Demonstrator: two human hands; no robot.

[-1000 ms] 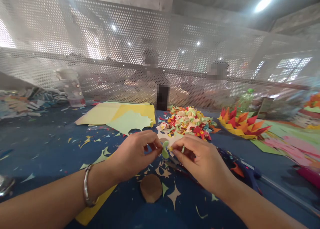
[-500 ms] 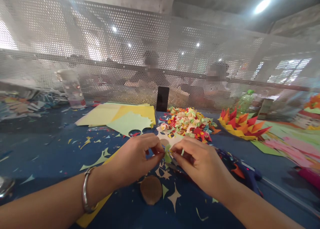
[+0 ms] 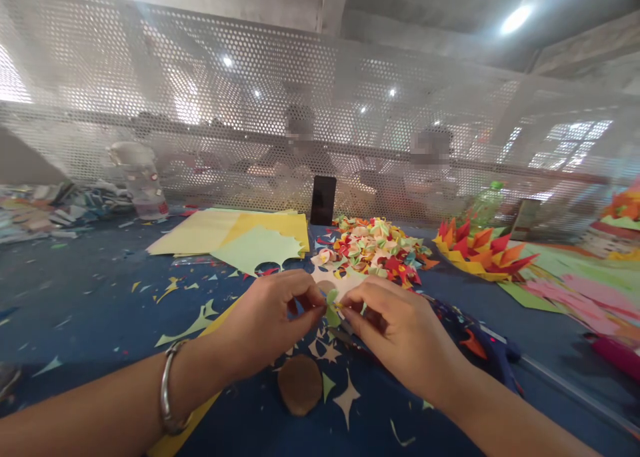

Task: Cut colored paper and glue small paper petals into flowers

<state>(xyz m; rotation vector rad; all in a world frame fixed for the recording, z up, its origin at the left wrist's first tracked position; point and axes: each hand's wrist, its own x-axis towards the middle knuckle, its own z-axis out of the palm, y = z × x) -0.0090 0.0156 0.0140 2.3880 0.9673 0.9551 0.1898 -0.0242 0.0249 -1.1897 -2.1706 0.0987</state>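
Note:
Over the blue table [image 3: 90, 310] my left hand [image 3: 267, 320] and my right hand [image 3: 400, 330] meet at the middle, both pinched on a small light-green paper piece [image 3: 331, 307]. The fingertips of both hands press it from either side. A silver bangle [image 3: 167, 390] sits on my left wrist. Just below the hands lies a brown cardboard disc [image 3: 300, 385], with pale paper offcuts scattered around it. Beyond the hands is a heap of small folded paper pieces [image 3: 377, 247] in red, green, yellow and white.
Yellow and green paper sheets [image 3: 235, 234] lie at the back left, with a dark phone [image 3: 323, 200] standing behind them. Red-orange spiky paper shapes [image 3: 483, 250] and pink and green sheets [image 3: 575, 287] lie right. A plastic bottle [image 3: 143, 180] stands left. Other people sit behind the perforated screen [image 3: 300, 110].
Both hands stay pinched on the green piece and have shifted slightly; the fingers work it a little. The view has dipped a bit.

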